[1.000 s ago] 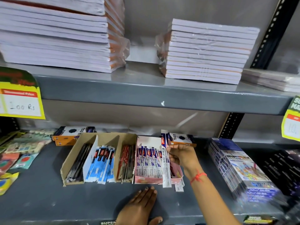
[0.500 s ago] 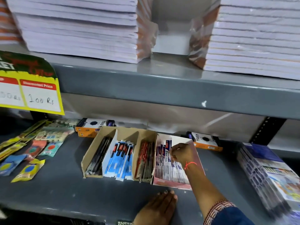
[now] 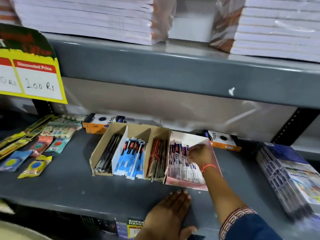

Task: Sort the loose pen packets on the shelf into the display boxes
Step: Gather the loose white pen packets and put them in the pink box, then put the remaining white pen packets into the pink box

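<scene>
Step in hand, judged: seating packets [image 3: 180,161] in pink box [image 3: 215,158], right of brown box [image 3: 138,130]. Right hand [image 3: 199,154] inside pink box, fingers curled on packet tops; grip unclear. Left hand [image 3: 170,210] open, flat on shelf [image 3: 69,186] in front of boxes. Next: level packets, release. Packets glossy, flat, narrow; boxes matt card; shelf smooth grey metal.

Price sign [image 3: 32,73]: "100 Rs"; box [image 3: 103,121]: "TRIO".
</scene>
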`<action>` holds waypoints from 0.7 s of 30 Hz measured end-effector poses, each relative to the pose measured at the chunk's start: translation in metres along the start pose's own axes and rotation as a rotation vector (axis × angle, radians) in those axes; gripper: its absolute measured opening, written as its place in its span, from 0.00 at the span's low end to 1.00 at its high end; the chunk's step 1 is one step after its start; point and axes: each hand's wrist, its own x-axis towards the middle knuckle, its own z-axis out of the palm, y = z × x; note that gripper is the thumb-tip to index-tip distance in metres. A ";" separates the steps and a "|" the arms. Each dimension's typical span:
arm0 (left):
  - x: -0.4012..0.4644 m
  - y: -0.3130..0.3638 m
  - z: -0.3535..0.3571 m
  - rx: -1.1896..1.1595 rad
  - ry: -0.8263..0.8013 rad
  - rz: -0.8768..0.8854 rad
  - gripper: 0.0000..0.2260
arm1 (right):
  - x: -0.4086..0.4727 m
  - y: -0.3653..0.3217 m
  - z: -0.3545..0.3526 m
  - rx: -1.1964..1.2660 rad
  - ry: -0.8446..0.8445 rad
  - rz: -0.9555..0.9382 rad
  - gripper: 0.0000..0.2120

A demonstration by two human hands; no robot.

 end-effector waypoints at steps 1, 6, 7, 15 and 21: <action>0.001 0.001 0.004 0.012 0.003 0.017 0.30 | -0.005 0.001 -0.009 0.063 0.037 0.006 0.14; -0.003 0.009 -0.001 0.035 0.080 -0.034 0.30 | -0.038 0.020 -0.062 0.095 0.416 -0.024 0.11; -0.003 0.007 0.001 -0.013 0.113 -0.036 0.32 | -0.044 0.030 -0.071 0.129 0.472 -0.001 0.11; 0.004 -0.001 0.024 0.014 0.073 -0.004 0.35 | -0.079 0.086 -0.076 -0.330 0.171 0.127 0.12; 0.002 0.000 0.026 0.003 0.079 -0.020 0.33 | -0.090 0.079 -0.060 -0.304 0.197 0.096 0.11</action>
